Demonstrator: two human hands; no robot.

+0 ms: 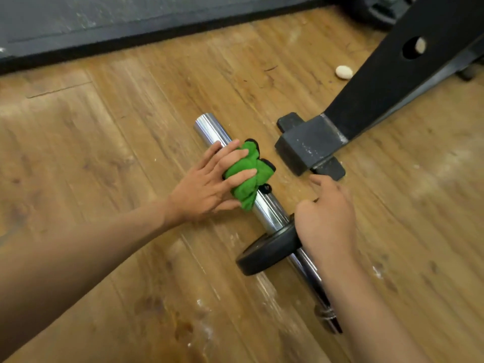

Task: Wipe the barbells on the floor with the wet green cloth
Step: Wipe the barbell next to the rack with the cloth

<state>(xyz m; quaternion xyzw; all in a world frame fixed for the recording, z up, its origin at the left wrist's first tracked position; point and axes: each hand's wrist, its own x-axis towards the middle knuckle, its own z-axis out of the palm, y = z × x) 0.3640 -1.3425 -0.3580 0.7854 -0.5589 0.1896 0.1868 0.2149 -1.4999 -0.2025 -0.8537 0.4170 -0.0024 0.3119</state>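
On the wooden floor [104,132], the left hand [207,184] clasps the soft, bunched green cloth [246,176] against the barbell [269,213]'s slick chrome sleeve. The right hand [326,221] rests on its black plate [264,252], fingers hidden, perhaps gripping. Heavy steel likely rolls; the plate is the best hold.

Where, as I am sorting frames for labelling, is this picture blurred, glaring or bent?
Head view: the light is even and the shadows soft; white glare streaks run along the chrome barbell; the left hand and the green cloth are slightly soft, the near forearms more so; the wide lens seems to bow the dark mat edge at the top.
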